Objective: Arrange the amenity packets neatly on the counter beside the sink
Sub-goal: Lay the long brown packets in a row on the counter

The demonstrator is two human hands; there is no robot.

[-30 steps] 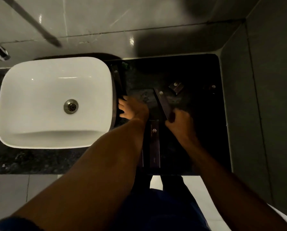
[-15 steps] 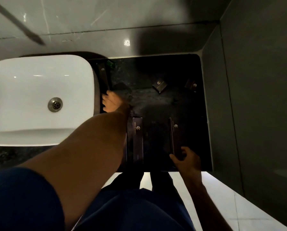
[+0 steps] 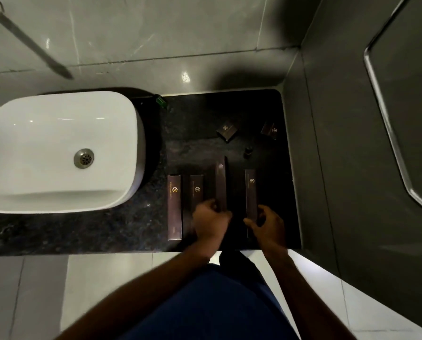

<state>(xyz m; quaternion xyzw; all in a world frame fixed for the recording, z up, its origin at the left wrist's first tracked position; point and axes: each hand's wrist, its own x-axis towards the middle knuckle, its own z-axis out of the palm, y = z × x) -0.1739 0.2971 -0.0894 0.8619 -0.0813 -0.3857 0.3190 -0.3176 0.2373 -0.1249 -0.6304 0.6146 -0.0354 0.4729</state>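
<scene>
Several long dark brown amenity packets lie side by side on the black counter (image 3: 195,114) to the right of the sink. The leftmost packet (image 3: 174,207) and the second packet (image 3: 196,192) lie flat. My left hand (image 3: 211,222) grips the near end of the third packet (image 3: 221,182), which is tipped on its edge. My right hand (image 3: 266,224) has its fingers around the near end of the fourth packet (image 3: 251,192). Two small square packets (image 3: 226,130) (image 3: 269,130) lie apart farther back.
A white basin (image 3: 57,150) fills the left of the counter, with a tap at the far left. A small dark cap (image 3: 248,151) and a green item (image 3: 161,101) sit on the counter. Grey walls close the back and right. The counter's front edge is just below my hands.
My left hand came back from beside the basin with a long packet and set it between the others. My right hand stayed on the rightmost packet. The camera shifted.
</scene>
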